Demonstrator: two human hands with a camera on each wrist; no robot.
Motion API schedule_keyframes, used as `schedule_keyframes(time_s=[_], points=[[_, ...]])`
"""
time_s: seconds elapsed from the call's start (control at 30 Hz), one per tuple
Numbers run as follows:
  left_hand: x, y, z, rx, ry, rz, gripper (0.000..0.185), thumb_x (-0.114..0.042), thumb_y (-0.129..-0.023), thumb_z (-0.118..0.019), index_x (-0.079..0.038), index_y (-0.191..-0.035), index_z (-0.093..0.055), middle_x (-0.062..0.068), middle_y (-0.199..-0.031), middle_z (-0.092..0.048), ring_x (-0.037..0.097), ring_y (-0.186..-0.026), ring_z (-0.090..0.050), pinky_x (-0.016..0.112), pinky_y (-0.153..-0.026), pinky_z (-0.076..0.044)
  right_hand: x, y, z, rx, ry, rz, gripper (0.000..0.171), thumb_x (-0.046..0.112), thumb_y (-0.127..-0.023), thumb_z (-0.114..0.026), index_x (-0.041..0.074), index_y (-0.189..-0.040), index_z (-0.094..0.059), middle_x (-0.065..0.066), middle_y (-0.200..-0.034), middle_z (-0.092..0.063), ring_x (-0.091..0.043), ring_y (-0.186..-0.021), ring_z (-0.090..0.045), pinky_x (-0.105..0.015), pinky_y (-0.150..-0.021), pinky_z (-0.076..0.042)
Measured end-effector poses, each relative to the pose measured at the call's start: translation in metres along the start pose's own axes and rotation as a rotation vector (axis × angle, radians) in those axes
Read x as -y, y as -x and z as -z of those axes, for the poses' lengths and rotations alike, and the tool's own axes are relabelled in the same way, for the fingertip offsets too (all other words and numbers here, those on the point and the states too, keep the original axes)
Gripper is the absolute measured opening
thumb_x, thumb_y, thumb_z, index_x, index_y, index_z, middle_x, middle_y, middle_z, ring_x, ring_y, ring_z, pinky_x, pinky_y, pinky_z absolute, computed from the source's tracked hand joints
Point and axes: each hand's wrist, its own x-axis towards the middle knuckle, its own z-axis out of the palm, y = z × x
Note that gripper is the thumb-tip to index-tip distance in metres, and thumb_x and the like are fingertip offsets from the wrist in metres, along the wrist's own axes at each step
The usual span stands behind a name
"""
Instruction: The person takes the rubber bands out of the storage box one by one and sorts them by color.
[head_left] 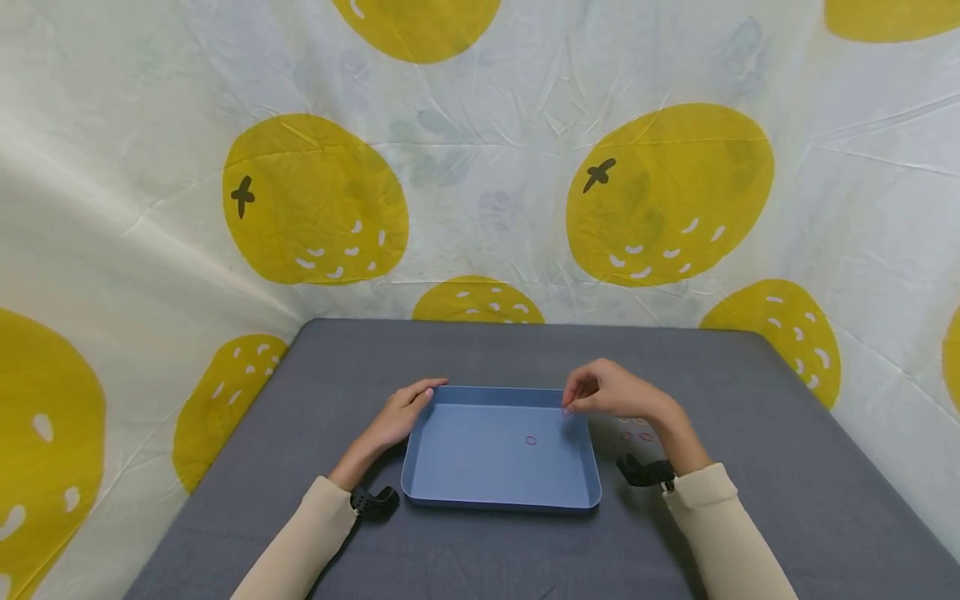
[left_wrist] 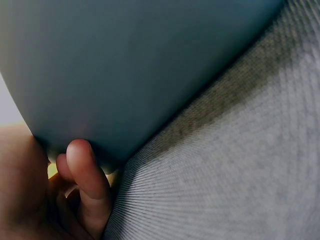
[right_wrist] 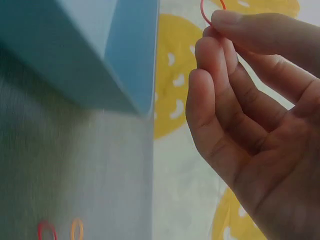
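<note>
A shallow blue tray (head_left: 495,467) lies on the grey table. At its far left corner my left hand (head_left: 403,414) holds the rim; in the left wrist view the curled fingers (left_wrist: 85,167) bear against the tray's outer wall. Above the tray's far right corner, my right hand (head_left: 611,390) pinches a thin red rubber band (right_wrist: 202,12) between thumb and fingertips. Another reddish rubber band (head_left: 531,441) lies inside the tray, right of its middle.
Several loose rubber bands (head_left: 646,437), red and orange, lie on the table (head_left: 712,400) right of the tray, partly behind my right wrist. Behind the table hangs a white cloth (head_left: 480,225) with yellow fruit prints. Each wrist carries a black camera mount (head_left: 375,503).
</note>
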Motion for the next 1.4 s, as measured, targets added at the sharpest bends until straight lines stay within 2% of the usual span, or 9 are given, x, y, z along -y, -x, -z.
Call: schedule_keyframes(time_s=[0.23, 0.37, 0.53, 0.67, 0.9, 1.0, 1.2, 1.4], points=[[0.000, 0.000, -0.002, -0.001, -0.003, 0.000, 0.040, -0.031, -0.113, -0.043, -0.022, -0.148, -0.058, 0.006, -0.153, -0.057, 0.032, -0.146, -0.049, 0.058, -0.119, -0.037, -0.012, 0.029, 0.018, -0.022, -0.011, -0.028, 0.008, 0.007, -0.094, -0.074, -0.001, -0.094, -0.074, -0.014, -0.091, -0.075, -0.014, -0.076, -0.069, -0.032, -0.075, -0.059], [0.000, 0.000, -0.002, -0.006, 0.000, 0.001, 0.039, -0.031, -0.113, -0.043, -0.022, -0.148, -0.058, 0.006, -0.152, -0.058, 0.032, -0.146, -0.049, 0.059, -0.119, -0.037, -0.023, 0.044, 0.030, -0.040, 0.001, -0.056, 0.006, 0.008, -0.094, -0.074, 0.001, -0.094, -0.074, -0.018, -0.091, -0.074, -0.009, -0.074, -0.065, -0.032, -0.071, -0.057], [0.000, 0.000, -0.002, -0.008, 0.003, 0.000, 0.040, -0.030, -0.113, -0.043, -0.021, -0.148, -0.058, 0.007, -0.152, -0.058, 0.032, -0.146, -0.049, 0.059, -0.119, -0.037, -0.035, 0.060, 0.040, -0.062, -0.013, -0.087, 0.008, 0.008, -0.094, -0.074, 0.001, -0.096, -0.074, -0.019, -0.093, -0.074, -0.009, -0.073, -0.062, -0.029, -0.066, -0.054], [0.001, -0.001, -0.002, -0.006, 0.008, -0.003, 0.040, -0.030, -0.113, -0.043, -0.020, -0.148, -0.058, 0.007, -0.152, -0.058, 0.033, -0.145, -0.049, 0.059, -0.119, -0.037, -0.041, 0.070, 0.044, -0.067, -0.033, -0.083, 0.011, 0.006, -0.095, -0.072, -0.003, -0.100, -0.073, -0.019, -0.094, -0.074, -0.012, -0.076, -0.066, -0.028, -0.068, -0.056], [-0.001, -0.002, -0.002, 0.001, 0.012, 0.002, 0.040, -0.031, -0.113, -0.043, -0.021, -0.149, -0.058, 0.007, -0.153, -0.057, 0.033, -0.145, -0.049, 0.059, -0.119, -0.037, -0.058, 0.079, 0.045, -0.038, -0.095, -0.104, 0.012, 0.002, -0.095, -0.069, -0.008, -0.102, -0.071, -0.022, -0.095, -0.074, -0.010, -0.077, -0.067, -0.028, -0.069, -0.057], [-0.002, -0.002, -0.002, 0.003, 0.015, 0.011, 0.040, -0.031, -0.113, -0.043, -0.022, -0.149, -0.058, 0.006, -0.153, -0.057, 0.032, -0.145, -0.049, 0.059, -0.119, -0.037, -0.069, 0.082, 0.045, -0.030, -0.097, -0.114, 0.011, 0.002, -0.095, -0.068, -0.007, -0.100, -0.071, -0.020, -0.095, -0.075, -0.008, -0.077, -0.067, -0.028, -0.069, -0.057], [0.000, 0.000, -0.001, 0.013, 0.024, 0.008, 0.041, -0.030, -0.113, -0.042, -0.020, -0.150, -0.056, 0.008, -0.155, -0.055, 0.034, -0.147, -0.047, 0.060, -0.119, -0.036, -0.090, 0.087, 0.046, -0.020, -0.088, -0.140, 0.010, 0.001, -0.093, -0.070, -0.008, -0.097, -0.072, -0.010, -0.085, -0.072, -0.006, -0.069, -0.060, -0.027, -0.062, -0.054], [-0.001, 0.000, 0.001, 0.011, 0.023, -0.003, 0.041, -0.030, -0.113, -0.042, -0.019, -0.150, -0.056, 0.008, -0.155, -0.055, 0.034, -0.147, -0.047, 0.059, -0.119, -0.036, -0.101, 0.091, 0.048, -0.002, -0.082, -0.167, 0.011, -0.001, -0.091, -0.070, -0.010, -0.097, -0.072, -0.013, -0.087, -0.074, -0.004, -0.068, -0.060, -0.026, -0.061, -0.055]])
